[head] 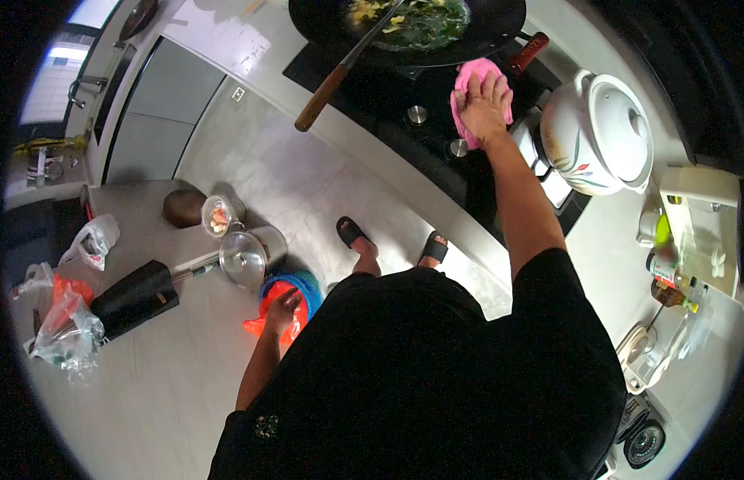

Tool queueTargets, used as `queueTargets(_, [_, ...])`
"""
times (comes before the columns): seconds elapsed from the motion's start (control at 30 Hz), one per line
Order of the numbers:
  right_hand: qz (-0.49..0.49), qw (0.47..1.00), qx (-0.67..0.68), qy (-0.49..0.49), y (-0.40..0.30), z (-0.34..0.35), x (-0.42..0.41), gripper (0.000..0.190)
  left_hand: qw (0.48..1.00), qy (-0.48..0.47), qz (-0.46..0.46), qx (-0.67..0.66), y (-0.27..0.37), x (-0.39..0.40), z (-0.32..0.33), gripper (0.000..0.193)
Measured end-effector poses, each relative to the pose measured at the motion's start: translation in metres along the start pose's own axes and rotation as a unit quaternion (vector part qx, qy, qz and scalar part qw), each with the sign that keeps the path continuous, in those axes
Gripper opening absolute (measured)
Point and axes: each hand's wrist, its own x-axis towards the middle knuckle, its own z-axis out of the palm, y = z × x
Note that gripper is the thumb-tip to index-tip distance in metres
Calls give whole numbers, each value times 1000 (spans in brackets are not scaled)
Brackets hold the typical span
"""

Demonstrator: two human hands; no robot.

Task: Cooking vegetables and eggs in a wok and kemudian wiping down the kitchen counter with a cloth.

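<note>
My right hand presses a pink cloth against the black glass cooktop, fingers spread over it. Just beyond the cloth sits a dark wok holding leafy greens and yellow pieces in liquid. A turner with a wooden handle rests in it, its grip sticking out over the counter edge. Close to the cloth are two round metal knobs, one bare and the other beside the cloth's lower edge. My left hand hangs loosely above a blue bin lined with a red plastic bag, apparently holding nothing.
Right of my right arm stands a lidded white pot; the wok's red handle points toward it. Bottles line the right counter. At left are a steel pot, a clear container, a black case and plastic bags.
</note>
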Motion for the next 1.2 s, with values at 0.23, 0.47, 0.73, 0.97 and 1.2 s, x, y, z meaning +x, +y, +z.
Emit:
queueTargets(0.23, [-109,989,70,-68,6,0,35,59,975,42,-44,213,101,-35,40,45])
queueTargets(0.47, [-214,953,148,-152,-8,-20,6,41,966,36,-53,251,94,-41,46,45])
queueTargets(0.73, [-274,928,143,-209,-5,-47,-7,41,911,31,14,411,125,-45,72,47])
queueTargets(0.97, [-302,899,225,-222,21,-51,-8,55,960,48,-36,273,91,-53,69,49])
queueTargets(1.2, [-333,909,219,-124,48,-38,-35,61,940,16,-26,341,80,-59,59,49])
